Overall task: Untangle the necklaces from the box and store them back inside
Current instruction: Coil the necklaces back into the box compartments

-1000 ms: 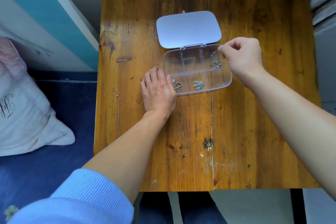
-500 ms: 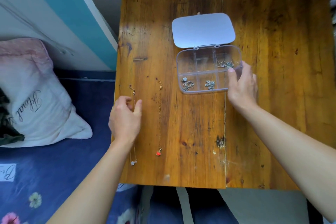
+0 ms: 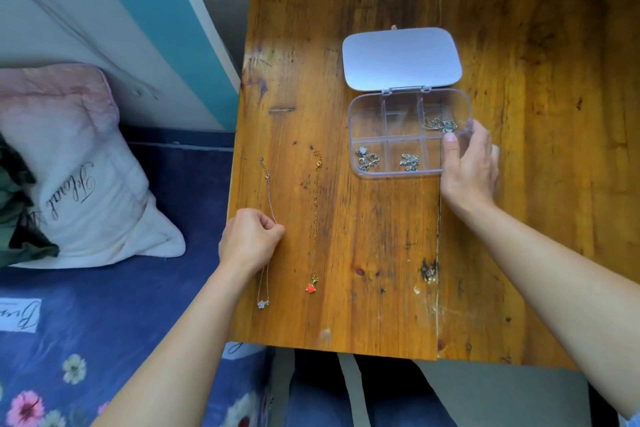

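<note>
A clear compartment box (image 3: 367,114) lies open on the wooden table (image 3: 381,253), its pale lid (image 3: 401,59) folded back. Three compartments each hold a silver necklace: one bunched at front left (image 3: 367,158), one at front middle (image 3: 409,161), one at back right (image 3: 441,124). My right hand (image 3: 469,170) grips the box's front right corner, thumb on the rim. A thin silver necklace (image 3: 268,191) lies straight near the table's left edge; my left hand (image 3: 249,239) pinches its chain midway. Beside it a gold necklace with a red pendant (image 3: 315,218) lies straight, untouched.
A bed with a blue flowered sheet (image 3: 104,322) and a white and pink pillow (image 3: 76,170) sits left of the table. A teal and white wall panel (image 3: 166,28) stands behind it. The table's near edge runs just above the lower frame.
My left hand left the box, moved to the table's left edge and closed on the silver chain. My right hand dropped from the back right compartment to grip the box corner. The view shifted left.
</note>
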`<action>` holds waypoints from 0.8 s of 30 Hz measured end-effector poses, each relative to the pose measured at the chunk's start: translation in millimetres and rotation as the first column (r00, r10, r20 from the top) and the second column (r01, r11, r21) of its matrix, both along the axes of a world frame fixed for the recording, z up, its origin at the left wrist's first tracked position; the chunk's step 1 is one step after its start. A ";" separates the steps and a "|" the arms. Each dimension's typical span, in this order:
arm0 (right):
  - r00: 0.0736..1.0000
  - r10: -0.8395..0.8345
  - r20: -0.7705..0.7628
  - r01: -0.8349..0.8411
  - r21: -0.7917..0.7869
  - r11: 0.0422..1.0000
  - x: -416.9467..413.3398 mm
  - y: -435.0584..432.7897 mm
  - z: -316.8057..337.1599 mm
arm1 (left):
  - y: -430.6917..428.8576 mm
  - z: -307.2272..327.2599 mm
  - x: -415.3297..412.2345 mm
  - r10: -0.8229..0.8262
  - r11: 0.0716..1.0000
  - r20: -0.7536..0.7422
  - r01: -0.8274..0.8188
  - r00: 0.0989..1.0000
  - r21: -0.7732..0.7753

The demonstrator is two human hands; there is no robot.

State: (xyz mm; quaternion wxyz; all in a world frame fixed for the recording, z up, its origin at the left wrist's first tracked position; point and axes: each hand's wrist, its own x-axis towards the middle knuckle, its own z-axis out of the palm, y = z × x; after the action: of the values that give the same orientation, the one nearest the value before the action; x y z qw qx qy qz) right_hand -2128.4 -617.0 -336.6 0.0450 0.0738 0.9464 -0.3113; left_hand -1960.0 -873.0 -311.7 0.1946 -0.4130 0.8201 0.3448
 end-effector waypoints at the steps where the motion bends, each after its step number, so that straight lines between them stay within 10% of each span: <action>1: 1.000 -0.001 -0.003 0.001 0.005 1.000 0.1 -0.2 -0.1 | 2.1 3.4 -0.1 -0.017 1.000 -0.058 0.016 0.998 -0.027; 4: 1.000 0.003 -0.015 -0.002 0.015 1.000 -0.1 -0.3 -0.5 | 5.6 16.7 -4.3 -0.033 0.998 -0.321 0.013 0.946 -0.063; 10: 1.000 0.003 -0.012 -0.003 0.023 1.000 -0.1 -0.3 0.4 | 16.2 57.1 -44.8 0.251 0.931 -0.604 -0.018 0.756 0.365; 17: 1.000 0.017 -0.023 -0.016 0.039 0.999 -0.7 0.6 -1.2 | 42.4 87.9 -137.6 0.645 0.627 -0.463 -0.075 0.608 0.775; 24: 0.999 0.027 -0.024 -0.026 0.050 0.998 -1.5 1.8 -4.5 | 66.0 84.5 -189.5 0.656 0.575 -0.388 -0.096 0.647 0.812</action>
State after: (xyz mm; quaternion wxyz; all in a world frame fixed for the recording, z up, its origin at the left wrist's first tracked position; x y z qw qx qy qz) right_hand -2129.9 -615.1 -341.1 0.0354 0.0583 0.9552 -0.2881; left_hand -2149.5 -807.0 -227.2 -0.0442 -0.3271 0.5039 0.7982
